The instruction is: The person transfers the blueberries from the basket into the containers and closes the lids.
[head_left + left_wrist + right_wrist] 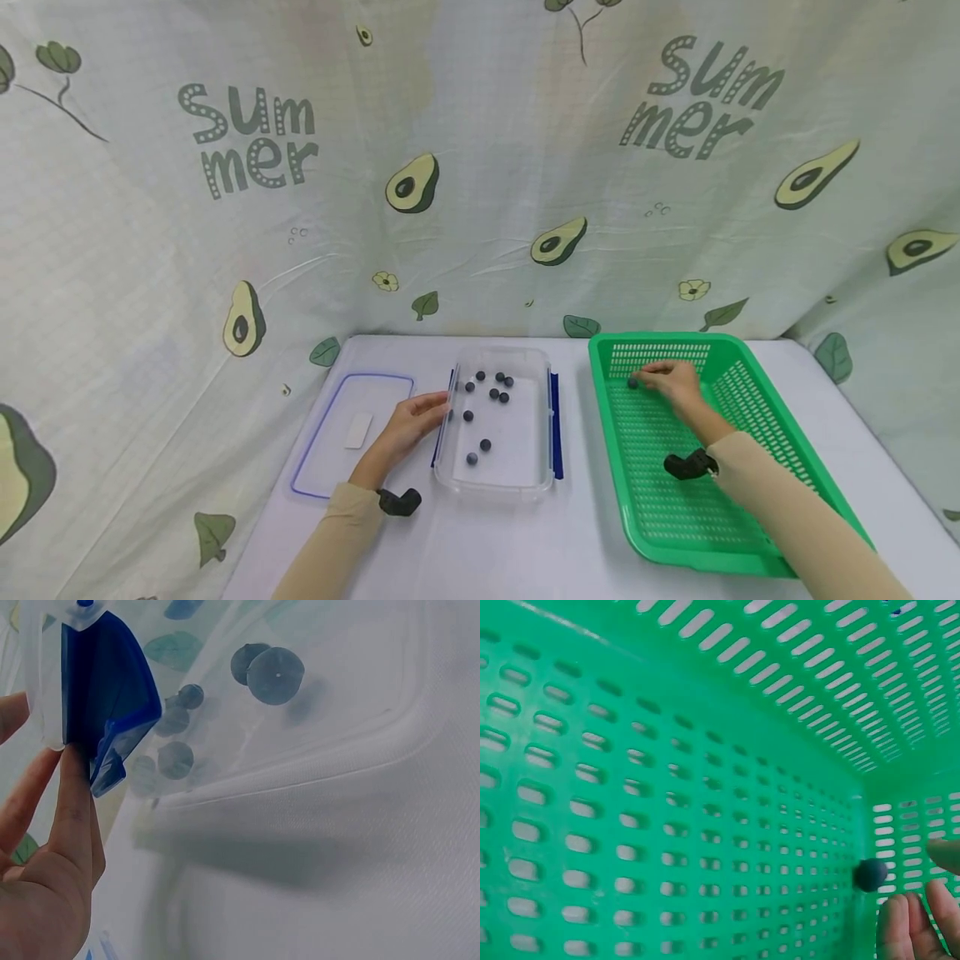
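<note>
My left hand [411, 423] is at the left side of a clear plastic box [517, 458]. Its fingers touch the blue side latch [112, 697], which hangs folded out from the rim. Inside the box lie several small dark round balls [485, 445], blueberry-like, seen blurred through the wall in the left wrist view. My right hand [675, 387] reaches into a green slotted basket [626, 508]. One dark ball [870, 875] lies at the basket's far left corner, just off the right fingertips, with thumb and fingers spread apart.
A clear lid with a blue seal [295, 471] lies left of the box, a white rectangle [358, 431] on it. The other blue latch [557, 425] sticks out on the box's right side. A printed cloth [480, 167] hangs behind the white table [525, 550].
</note>
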Tool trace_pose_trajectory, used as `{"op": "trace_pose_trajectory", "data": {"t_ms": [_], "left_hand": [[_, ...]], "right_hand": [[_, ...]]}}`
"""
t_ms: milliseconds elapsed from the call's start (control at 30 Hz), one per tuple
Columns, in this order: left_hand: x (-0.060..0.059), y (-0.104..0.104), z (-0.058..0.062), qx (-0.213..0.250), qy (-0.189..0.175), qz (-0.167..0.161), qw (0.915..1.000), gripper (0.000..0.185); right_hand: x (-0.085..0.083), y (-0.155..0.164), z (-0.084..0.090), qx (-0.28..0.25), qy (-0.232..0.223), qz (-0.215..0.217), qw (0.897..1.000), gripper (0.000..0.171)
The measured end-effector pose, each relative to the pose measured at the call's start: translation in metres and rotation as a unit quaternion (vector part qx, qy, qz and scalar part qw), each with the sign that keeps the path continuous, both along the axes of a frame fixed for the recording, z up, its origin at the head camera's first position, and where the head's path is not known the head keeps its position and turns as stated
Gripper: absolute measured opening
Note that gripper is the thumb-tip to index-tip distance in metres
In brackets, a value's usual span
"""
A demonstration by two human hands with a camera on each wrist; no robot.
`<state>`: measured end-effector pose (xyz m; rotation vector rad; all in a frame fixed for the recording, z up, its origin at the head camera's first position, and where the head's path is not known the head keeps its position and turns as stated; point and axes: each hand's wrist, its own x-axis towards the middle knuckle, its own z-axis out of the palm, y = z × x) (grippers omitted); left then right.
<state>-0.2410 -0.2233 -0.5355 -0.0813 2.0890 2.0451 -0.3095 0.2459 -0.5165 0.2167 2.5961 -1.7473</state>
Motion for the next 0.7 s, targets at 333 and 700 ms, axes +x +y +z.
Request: {"op": "trace_pose_trajectory", "data": {"t_ms": [333,700], "left_hand": [[0.0,0.001,0.0,0.004,-0.001,0.009,0.9999,0.046],[0.0,0.0,0.001,0.002,0.0,0.002,1.0,0.047]], "right_hand": [[-0.005,-0.003,-0.024,0.074,0.015,-0.038,0.996,0.032],[-0.006,-0.013,-0.032,0.093,0.042,-0.063,0.993,0.03]]}}
